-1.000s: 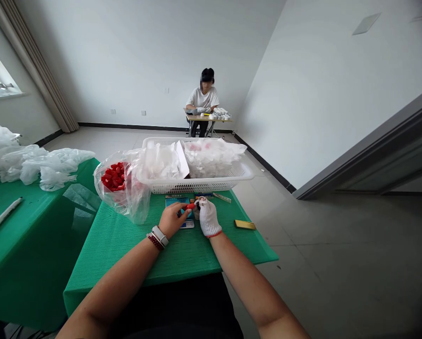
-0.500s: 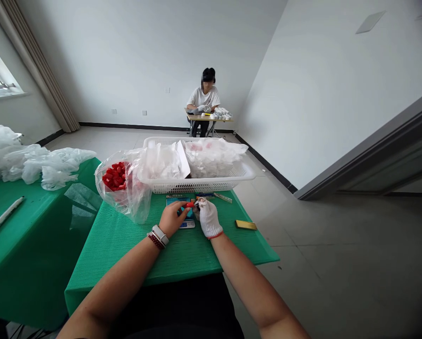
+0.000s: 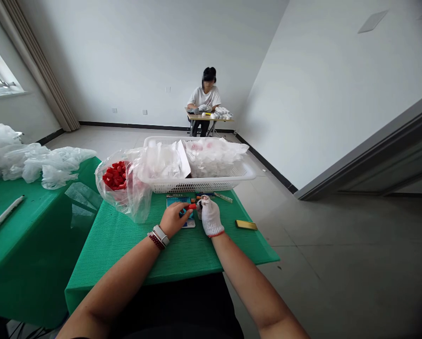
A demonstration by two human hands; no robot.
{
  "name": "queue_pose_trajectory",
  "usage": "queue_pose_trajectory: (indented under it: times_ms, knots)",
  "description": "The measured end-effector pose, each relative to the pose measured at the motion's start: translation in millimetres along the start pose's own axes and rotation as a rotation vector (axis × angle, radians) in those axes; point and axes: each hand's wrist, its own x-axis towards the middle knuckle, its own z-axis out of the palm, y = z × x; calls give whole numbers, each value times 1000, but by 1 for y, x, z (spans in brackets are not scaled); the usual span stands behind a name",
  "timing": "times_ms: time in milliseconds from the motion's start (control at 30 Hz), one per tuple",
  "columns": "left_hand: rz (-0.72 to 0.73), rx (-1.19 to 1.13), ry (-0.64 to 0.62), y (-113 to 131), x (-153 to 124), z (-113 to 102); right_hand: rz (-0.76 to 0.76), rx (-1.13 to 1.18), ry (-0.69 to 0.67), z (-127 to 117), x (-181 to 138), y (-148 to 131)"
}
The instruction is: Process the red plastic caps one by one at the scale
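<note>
My left hand (image 3: 175, 218), bare with a watch on the wrist, pinches a small red plastic piece (image 3: 191, 206) over the middle of the green-covered table. Just to its right is my right hand (image 3: 211, 217), in a white knit glove with its fingertips bare. Its fingers are curled around a small dark item that I cannot make out. Beneath my hands lies a blue card or flat package (image 3: 173, 201), partly hidden. Past the left hand, a clear plastic bag (image 3: 140, 212) holds many similar red pieces (image 3: 115, 176).
A white perforated basket (image 3: 211, 185) with clear plastic bags stands behind my hands. Pens (image 3: 223, 197) lie before it, and a gold-coloured block (image 3: 246, 225) rests at right. On the left table are plastic bags and a marker (image 3: 4, 217). Another person (image 3: 204, 97) sits at a far desk.
My right hand has shifted slightly right, away from the left, so the gap between them is a little wider. My left hand still pinches the red piece.
</note>
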Motion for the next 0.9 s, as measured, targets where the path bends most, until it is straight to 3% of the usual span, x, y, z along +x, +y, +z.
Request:
queue_pose_trajectory:
  times_ms: [167,500,900]
  knots:
    - [15,-32,-3,1,-1,0,-19,-28,7,0,-1,0]
    - [-11,-20,121,-4,1,0,-53,-78,-63,0,-6,-4]
    - [40,-23,83,-3,1,0,-89,-51,-12,0,1,8]
